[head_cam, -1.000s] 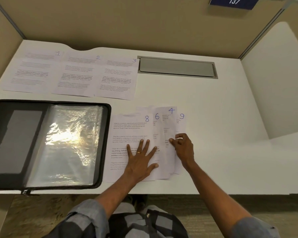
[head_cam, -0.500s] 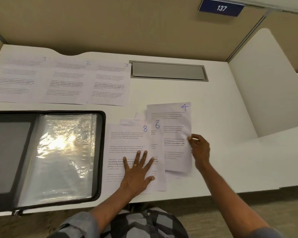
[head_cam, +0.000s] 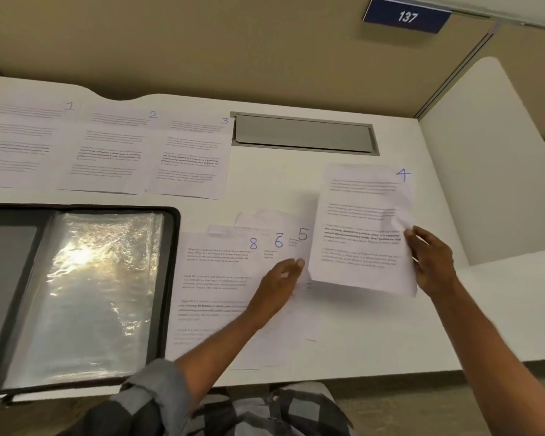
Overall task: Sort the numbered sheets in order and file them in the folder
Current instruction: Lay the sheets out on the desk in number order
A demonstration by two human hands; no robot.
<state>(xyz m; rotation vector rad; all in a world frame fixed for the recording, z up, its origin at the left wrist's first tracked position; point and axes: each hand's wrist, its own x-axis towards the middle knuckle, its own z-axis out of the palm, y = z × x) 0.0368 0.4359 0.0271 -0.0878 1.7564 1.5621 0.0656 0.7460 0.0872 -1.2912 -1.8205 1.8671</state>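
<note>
Head view: your right hand [head_cam: 434, 262] pinches sheet 4 [head_cam: 362, 228] by its right edge; your left hand [head_cam: 280, 284] rests loosely open on the fanned stack [head_cam: 221, 278], bare counter [head_cam: 390, 325] beneath.

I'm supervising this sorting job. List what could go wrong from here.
1. The right hand pinches sheet 4 by one edge only; it may sag or crease on the way to the spot beside sheet 3.
2. The left hand rests only lightly on the fanned pile, so sheets 8, 6 and 5 could slide and shuffle.
3. The pile's near edge lies close to the desk edge; a nudge might send sheets off.
</note>
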